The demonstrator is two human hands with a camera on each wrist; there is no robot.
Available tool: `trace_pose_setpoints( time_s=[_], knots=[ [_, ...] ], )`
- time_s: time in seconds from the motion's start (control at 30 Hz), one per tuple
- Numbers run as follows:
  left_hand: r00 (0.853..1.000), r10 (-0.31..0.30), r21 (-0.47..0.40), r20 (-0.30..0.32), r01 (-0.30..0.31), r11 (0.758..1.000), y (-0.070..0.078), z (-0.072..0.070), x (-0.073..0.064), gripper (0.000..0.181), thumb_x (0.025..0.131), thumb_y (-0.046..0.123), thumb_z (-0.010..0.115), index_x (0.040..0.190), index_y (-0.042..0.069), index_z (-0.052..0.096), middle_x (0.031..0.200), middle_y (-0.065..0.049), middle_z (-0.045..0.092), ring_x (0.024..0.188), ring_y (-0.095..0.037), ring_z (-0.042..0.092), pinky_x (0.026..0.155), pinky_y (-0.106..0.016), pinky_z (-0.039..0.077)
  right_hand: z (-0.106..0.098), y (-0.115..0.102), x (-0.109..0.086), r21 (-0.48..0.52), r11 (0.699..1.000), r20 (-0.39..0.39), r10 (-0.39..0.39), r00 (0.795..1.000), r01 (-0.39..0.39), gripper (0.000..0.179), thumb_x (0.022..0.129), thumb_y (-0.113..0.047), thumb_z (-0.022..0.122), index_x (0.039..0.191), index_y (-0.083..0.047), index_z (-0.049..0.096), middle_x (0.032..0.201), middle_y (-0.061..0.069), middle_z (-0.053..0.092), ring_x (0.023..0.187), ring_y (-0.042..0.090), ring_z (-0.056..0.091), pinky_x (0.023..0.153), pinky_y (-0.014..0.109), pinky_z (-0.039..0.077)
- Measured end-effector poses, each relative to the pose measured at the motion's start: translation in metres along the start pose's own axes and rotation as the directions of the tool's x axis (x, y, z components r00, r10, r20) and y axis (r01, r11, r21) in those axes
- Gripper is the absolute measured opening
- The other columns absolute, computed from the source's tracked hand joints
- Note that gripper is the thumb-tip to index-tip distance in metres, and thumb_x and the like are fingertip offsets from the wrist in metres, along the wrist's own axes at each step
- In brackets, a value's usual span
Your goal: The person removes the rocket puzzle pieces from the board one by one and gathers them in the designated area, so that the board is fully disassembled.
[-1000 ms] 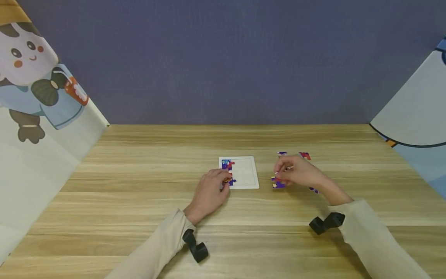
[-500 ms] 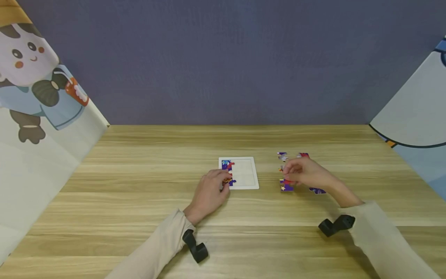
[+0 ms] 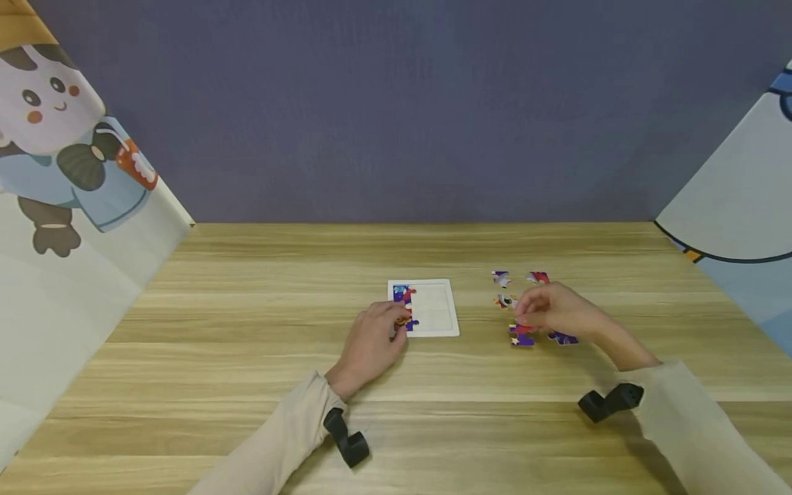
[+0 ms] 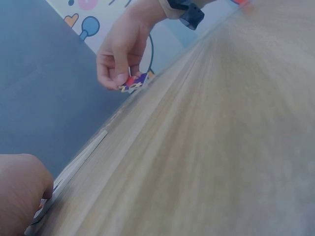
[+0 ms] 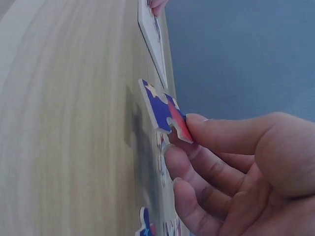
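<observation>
My right hand [image 3: 557, 309] pinches a purple and red jigsaw piece [image 5: 160, 105] with a yellow star on it between thumb and fingers, tilted above the table. In the left wrist view the right hand [image 4: 123, 54] shows the held piece below its fingertips. My left hand [image 3: 371, 344] grips the left side of a white puzzle tray [image 3: 454, 320], its fingers bent over the edge and partly covering the joined pieces [image 3: 401, 293] there. The right part of the tray shows its bare bottom.
Loose jigsaw pieces lie right of the tray: one at the back [image 3: 500, 277], a grey and white one [image 3: 505, 302], a red one [image 3: 537, 277] and a purple one [image 3: 564, 338]. A dark blue panel [image 3: 421, 110] stands behind the wooden table [image 3: 247, 275].
My right hand has moved rightward and slightly nearer with the star jigsaw piece in its fingers, uncovering loose pieces behind it. The left hand and the tray have stayed in place.
</observation>
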State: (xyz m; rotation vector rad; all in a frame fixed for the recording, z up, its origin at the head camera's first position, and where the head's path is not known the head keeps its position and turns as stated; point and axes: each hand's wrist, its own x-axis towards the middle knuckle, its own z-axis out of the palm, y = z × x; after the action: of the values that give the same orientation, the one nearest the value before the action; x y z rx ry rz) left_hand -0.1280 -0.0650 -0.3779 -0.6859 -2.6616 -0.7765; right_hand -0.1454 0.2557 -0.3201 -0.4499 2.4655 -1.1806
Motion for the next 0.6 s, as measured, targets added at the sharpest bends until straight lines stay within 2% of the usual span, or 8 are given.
trace_pose_setpoints(
  time_s=[0.2,0.47,0.6],
  knots=[
    [1.0,-0.001,0.003,-0.004,0.001,1.0,-0.0008,0.0008,0.0002,0.022,0.084,0.01,0.064,0.105,0.007,0.07,0.116,-0.009,0.067,0.113,-0.027,0.059,0.095,-0.045,0.047,-0.0007,0.0051,-0.001,-0.009,0.999,0.003,-0.046,0.999,0.046,0.013,0.089,-0.005,0.061,0.093,0.008,0.062,0.075,0.003,0.062,0.064,0.007,0.054,0.054,0.026,0.048],
    [1.0,-0.002,0.003,-0.002,0.002,1.0,-0.0008,0.0012,-0.0001,0.022,0.084,0.01,0.064,0.104,0.007,0.07,0.116,-0.009,0.067,0.112,-0.027,0.059,0.096,-0.045,0.047,0.0007,0.0087,0.0018,-0.048,0.999,-0.003,-0.019,1.0,0.019,0.009,0.089,-0.003,0.061,0.092,0.006,0.063,0.075,0.006,0.062,0.063,0.008,0.053,0.053,0.025,0.046],
    [1.0,0.003,0.005,-0.006,-0.003,1.0,-0.0015,0.0018,-0.0003,0.022,0.084,0.01,0.064,0.104,0.007,0.07,0.116,-0.008,0.067,0.112,-0.026,0.059,0.095,-0.045,0.047,0.0008,0.009,0.003,-0.071,0.997,-0.005,-0.008,1.0,0.008,0.009,0.088,-0.001,0.06,0.093,0.006,0.063,0.079,0.007,0.066,0.065,0.009,0.057,0.055,0.025,0.048]
  ],
)
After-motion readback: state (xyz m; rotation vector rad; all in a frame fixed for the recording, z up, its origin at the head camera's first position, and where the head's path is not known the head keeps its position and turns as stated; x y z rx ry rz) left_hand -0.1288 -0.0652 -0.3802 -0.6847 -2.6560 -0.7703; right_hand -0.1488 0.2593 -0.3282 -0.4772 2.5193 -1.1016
